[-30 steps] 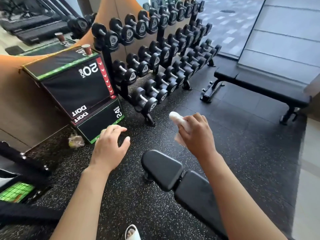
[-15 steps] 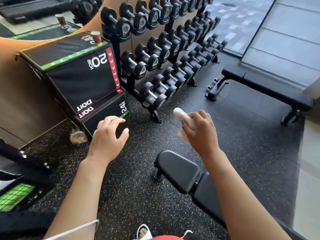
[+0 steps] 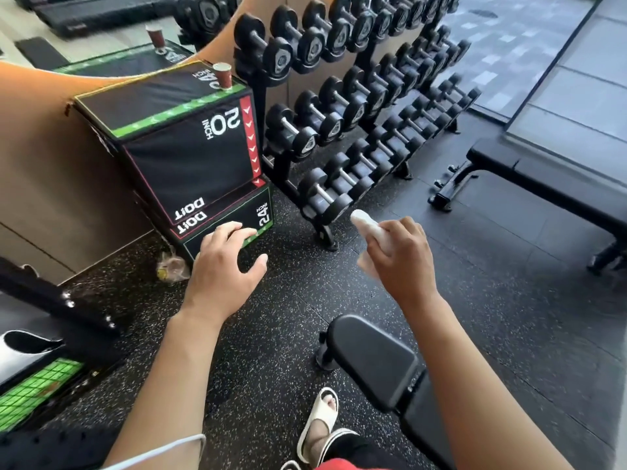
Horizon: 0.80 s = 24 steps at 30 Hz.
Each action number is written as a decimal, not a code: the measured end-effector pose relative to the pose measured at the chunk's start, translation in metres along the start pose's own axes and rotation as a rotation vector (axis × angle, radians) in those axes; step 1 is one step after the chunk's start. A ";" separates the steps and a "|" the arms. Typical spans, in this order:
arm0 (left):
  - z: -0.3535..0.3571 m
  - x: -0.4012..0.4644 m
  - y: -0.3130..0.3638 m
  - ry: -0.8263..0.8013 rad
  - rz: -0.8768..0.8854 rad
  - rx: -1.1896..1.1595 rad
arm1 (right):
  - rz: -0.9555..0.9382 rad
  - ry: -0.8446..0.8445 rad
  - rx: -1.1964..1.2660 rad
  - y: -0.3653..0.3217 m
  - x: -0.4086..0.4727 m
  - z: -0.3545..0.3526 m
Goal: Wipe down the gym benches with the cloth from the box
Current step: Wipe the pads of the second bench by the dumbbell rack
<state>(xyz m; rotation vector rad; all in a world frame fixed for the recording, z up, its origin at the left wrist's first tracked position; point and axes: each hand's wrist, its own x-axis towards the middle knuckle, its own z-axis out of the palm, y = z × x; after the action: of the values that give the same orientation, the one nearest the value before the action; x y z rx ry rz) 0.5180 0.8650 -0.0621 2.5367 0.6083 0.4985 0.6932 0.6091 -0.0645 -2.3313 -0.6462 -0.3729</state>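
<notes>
White cloth (image 3: 369,228): bunched, gripped in the right hand (image 3: 402,257), fingers curled round it, one rolled end sticking up past the knuckles, a lower fold showing beneath the palm. Held in the air above the floor, forward of the near bench (image 3: 373,359), not touching it.

Left hand (image 3: 220,266): grasps nothing, fingers spread and loosely bent, palm down, hovering in front of the lower corner of the plyo box (image 3: 190,154). Contact with the box cannot be told from this angle.

Near bench: black padded end piece, rounded, directly below and between the forearms, running off toward the lower right. Second bench (image 3: 549,184): flat, black, on a dark metal frame, at the right, well apart from the hands, alongside a pale wall panel.

Dumbbell rack (image 3: 342,137): three tiers of black dumbbells, running from centre toward upper right, just beside the plyo box. Box is black with green and red edging, marked "20 INCH" and "24 INCH", lettering upside down from here. A small brown cup (image 3: 222,75) stands upright on its top corner.

Crumpled clear wrapper (image 3: 171,268) on the floor at the box's base. Floor (image 3: 475,300): black rubber, speckled. A foot in a white slide sandal (image 3: 320,420) beside the near bench's support.
</notes>
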 end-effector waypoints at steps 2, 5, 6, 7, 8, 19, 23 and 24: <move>0.003 0.019 0.000 0.013 0.011 0.003 | -0.003 -0.003 0.012 0.003 0.016 0.010; 0.007 0.052 0.003 0.020 0.024 0.016 | -0.007 -0.021 0.037 0.011 0.045 0.023; 0.009 0.063 0.006 0.014 0.030 0.025 | -0.006 -0.019 0.045 0.014 0.055 0.026; 0.012 0.075 0.009 0.007 0.039 0.035 | -0.002 -0.012 0.054 0.018 0.066 0.028; 0.014 0.086 0.013 0.003 0.046 0.044 | 0.001 -0.006 0.061 0.022 0.076 0.030; 0.045 0.189 0.061 -0.040 0.092 0.068 | 0.055 0.061 0.112 0.072 0.161 0.033; 0.063 0.235 0.078 -0.073 0.180 0.068 | 0.132 0.102 0.122 0.097 0.179 0.029; 0.069 0.246 0.083 -0.082 0.202 0.061 | 0.148 0.117 0.117 0.103 0.182 0.028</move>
<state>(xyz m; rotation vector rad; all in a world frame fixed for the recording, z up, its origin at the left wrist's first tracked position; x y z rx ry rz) 0.7810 0.8977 -0.0183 2.6768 0.3436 0.4493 0.9039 0.6246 -0.0629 -2.2113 -0.4246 -0.3892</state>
